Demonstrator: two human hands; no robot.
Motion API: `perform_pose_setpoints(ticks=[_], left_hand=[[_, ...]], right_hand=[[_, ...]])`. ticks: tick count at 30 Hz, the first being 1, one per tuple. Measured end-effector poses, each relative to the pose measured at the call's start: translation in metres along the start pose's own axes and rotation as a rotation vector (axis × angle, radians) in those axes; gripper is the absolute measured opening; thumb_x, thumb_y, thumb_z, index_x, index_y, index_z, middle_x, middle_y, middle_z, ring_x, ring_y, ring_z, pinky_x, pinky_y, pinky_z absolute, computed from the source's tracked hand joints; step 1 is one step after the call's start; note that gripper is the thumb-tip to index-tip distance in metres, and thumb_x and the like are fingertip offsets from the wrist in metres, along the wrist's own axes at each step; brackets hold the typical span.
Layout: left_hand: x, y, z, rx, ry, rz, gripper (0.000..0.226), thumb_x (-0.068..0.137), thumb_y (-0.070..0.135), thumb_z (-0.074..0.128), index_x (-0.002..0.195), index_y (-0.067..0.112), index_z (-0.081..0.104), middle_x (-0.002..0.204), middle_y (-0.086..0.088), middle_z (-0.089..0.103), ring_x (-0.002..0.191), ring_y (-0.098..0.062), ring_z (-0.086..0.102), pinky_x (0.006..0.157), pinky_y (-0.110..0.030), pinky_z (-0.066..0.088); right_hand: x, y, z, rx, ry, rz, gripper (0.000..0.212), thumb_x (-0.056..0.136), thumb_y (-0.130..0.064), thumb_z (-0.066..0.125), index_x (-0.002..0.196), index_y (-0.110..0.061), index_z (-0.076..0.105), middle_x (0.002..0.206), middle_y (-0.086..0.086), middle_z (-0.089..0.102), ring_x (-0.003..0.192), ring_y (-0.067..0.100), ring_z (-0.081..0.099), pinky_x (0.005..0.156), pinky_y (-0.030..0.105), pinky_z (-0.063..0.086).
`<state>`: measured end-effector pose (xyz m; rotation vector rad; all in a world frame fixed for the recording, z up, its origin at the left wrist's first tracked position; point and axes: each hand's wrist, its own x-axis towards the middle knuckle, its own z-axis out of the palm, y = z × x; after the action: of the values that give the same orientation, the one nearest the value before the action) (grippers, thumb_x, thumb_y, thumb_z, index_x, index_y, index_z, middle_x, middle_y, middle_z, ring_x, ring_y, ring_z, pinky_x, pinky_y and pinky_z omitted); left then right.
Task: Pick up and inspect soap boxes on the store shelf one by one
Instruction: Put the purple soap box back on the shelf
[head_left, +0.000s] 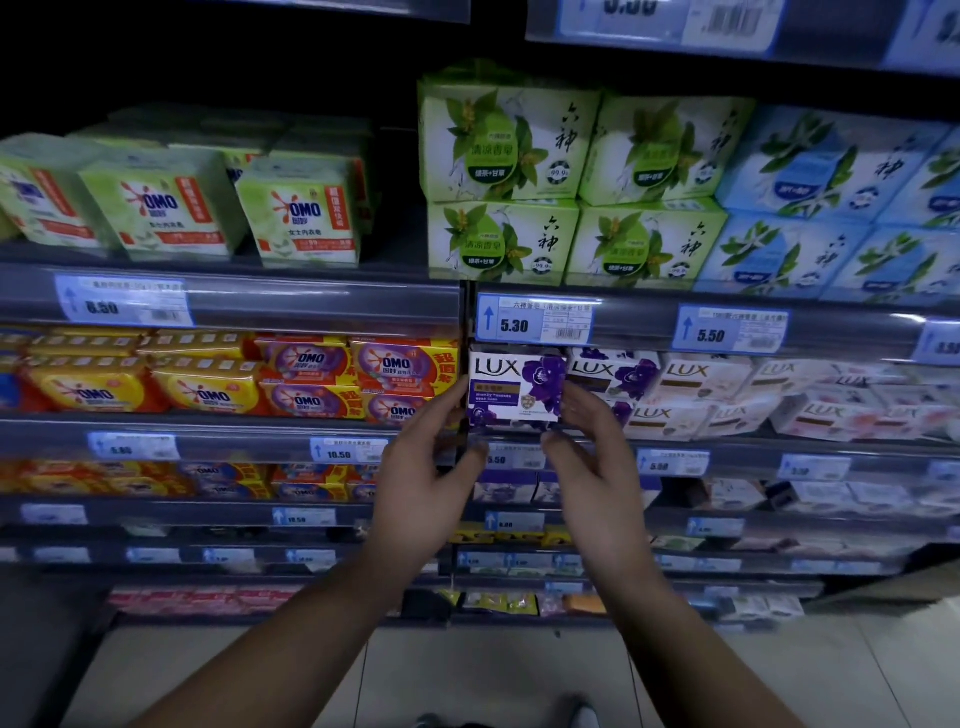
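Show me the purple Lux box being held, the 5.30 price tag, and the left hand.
purple Lux box (511, 384), head view, middle of its front face.
5.30 price tag (535, 318), head view, centre of the label.
left hand (423, 488), head view, back of the hand.

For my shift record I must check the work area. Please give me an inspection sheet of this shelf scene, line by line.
Surface: shelf with several tiers; price tags on the rails.
Job's things: purple Lux box held up, front towards the camera; more Lux boxes stacked to its right.
Clutter: OMO packs to the left; green boxes and blue boxes on the tier above.
Grippers: left hand grips the purple box's left edge, right hand its right edge.
Cables: nothing seen.
Surroundings: dim store, tiled floor below.
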<state>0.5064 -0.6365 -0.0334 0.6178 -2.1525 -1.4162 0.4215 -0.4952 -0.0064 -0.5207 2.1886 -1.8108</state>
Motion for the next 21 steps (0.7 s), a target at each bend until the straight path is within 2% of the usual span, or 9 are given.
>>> perform_pose_setpoints(ticks=[3, 6, 8, 10, 12, 15, 17, 19, 21], left_hand=[[0.007, -0.003, 0.005, -0.004, -0.050, -0.051, 0.067, 0.096, 0.020, 0.065, 0.153, 0.036, 0.035, 0.145, 0.010, 0.053, 0.132, -0.009, 0.051, 0.108, -0.037, 0.047], [0.011, -0.005, 0.010, 0.041, -0.078, -0.034, 0.073, 0.095, 0.022, 0.065, 0.156, 0.034, 0.028, 0.155, 0.011, 0.043, 0.141, -0.009, 0.042, 0.112, -0.042, 0.044], [0.013, -0.004, 0.012, 0.087, -0.083, -0.011, 0.076, 0.095, 0.022, 0.065, 0.158, 0.032, 0.024, 0.157, 0.011, 0.039, 0.142, -0.007, 0.038, 0.113, -0.041, 0.043], [0.015, -0.003, 0.013, 0.153, -0.078, 0.022, 0.077, 0.095, 0.021, 0.066, 0.158, 0.032, 0.023, 0.151, 0.011, 0.037, 0.135, -0.002, 0.037, 0.112, -0.033, 0.041], [0.016, -0.002, 0.014, 0.175, -0.076, 0.049, 0.078, 0.094, 0.019, 0.067, 0.157, 0.031, 0.023, 0.140, 0.010, 0.036, 0.122, 0.002, 0.039, 0.107, -0.025, 0.042], [0.017, -0.003, 0.018, 0.199, -0.105, 0.063, 0.081, 0.093, 0.019, 0.068, 0.158, 0.031, 0.021, 0.138, 0.013, 0.034, 0.116, 0.005, 0.041, 0.094, -0.001, 0.035], [0.017, -0.002, 0.020, 0.194, -0.111, 0.051, 0.082, 0.092, 0.021, 0.068, 0.157, 0.034, 0.019, 0.140, 0.019, 0.032, 0.117, 0.007, 0.040, 0.086, 0.007, 0.028], [0.018, 0.001, 0.021, 0.167, -0.100, 0.061, 0.082, 0.092, 0.020, 0.069, 0.151, 0.042, 0.016, 0.137, 0.029, 0.030, 0.120, 0.008, 0.039, 0.091, 0.006, 0.028], [0.019, 0.002, 0.022, 0.156, -0.105, 0.069, 0.082, 0.092, 0.019, 0.069, 0.148, 0.045, 0.014, 0.136, 0.040, 0.025, 0.127, 0.004, 0.039, 0.100, -0.007, 0.034]], right_hand=[[0.009, 0.007, 0.002, -0.023, -0.025, 0.000, 0.047, 0.099, -0.014, 0.057, 0.141, -0.035, 0.049, 0.133, -0.017, 0.057, 0.121, -0.015, 0.049, 0.089, 0.003, 0.041], [0.015, 0.015, 0.004, -0.024, -0.037, 0.001, 0.052, 0.099, -0.011, 0.058, 0.143, -0.033, 0.046, 0.141, -0.013, 0.053, 0.128, -0.010, 0.047, 0.101, 0.014, 0.043], [0.017, 0.019, 0.003, -0.041, -0.037, -0.008, 0.056, 0.098, -0.009, 0.058, 0.146, -0.035, 0.043, 0.142, -0.011, 0.049, 0.126, -0.014, 0.045, 0.098, 0.008, 0.044], [0.019, 0.020, 0.003, -0.059, -0.032, -0.009, 0.059, 0.098, -0.008, 0.057, 0.148, -0.035, 0.042, 0.139, -0.010, 0.046, 0.120, -0.018, 0.045, 0.088, 0.000, 0.042], [0.019, 0.022, 0.003, -0.049, -0.021, -0.003, 0.060, 0.098, -0.007, 0.057, 0.149, -0.033, 0.041, 0.139, -0.009, 0.047, 0.120, -0.017, 0.045, 0.085, -0.002, 0.041], [0.019, 0.024, 0.003, -0.029, -0.034, 0.022, 0.062, 0.099, -0.008, 0.056, 0.150, -0.038, 0.039, 0.142, -0.012, 0.047, 0.126, -0.008, 0.046, 0.081, -0.003, 0.042], [0.019, 0.025, 0.003, -0.006, -0.039, 0.049, 0.061, 0.099, -0.009, 0.056, 0.149, -0.041, 0.039, 0.141, -0.011, 0.048, 0.128, -0.001, 0.048, 0.079, 0.000, 0.044], [0.020, 0.023, 0.003, 0.011, -0.046, 0.087, 0.059, 0.099, -0.012, 0.057, 0.149, -0.039, 0.040, 0.138, -0.009, 0.052, 0.124, -0.001, 0.051, 0.077, 0.006, 0.045], [0.021, 0.022, 0.003, 0.021, -0.059, 0.124, 0.058, 0.100, -0.015, 0.057, 0.150, -0.038, 0.040, 0.134, -0.010, 0.053, 0.114, -0.010, 0.053, 0.076, 0.008, 0.043]])
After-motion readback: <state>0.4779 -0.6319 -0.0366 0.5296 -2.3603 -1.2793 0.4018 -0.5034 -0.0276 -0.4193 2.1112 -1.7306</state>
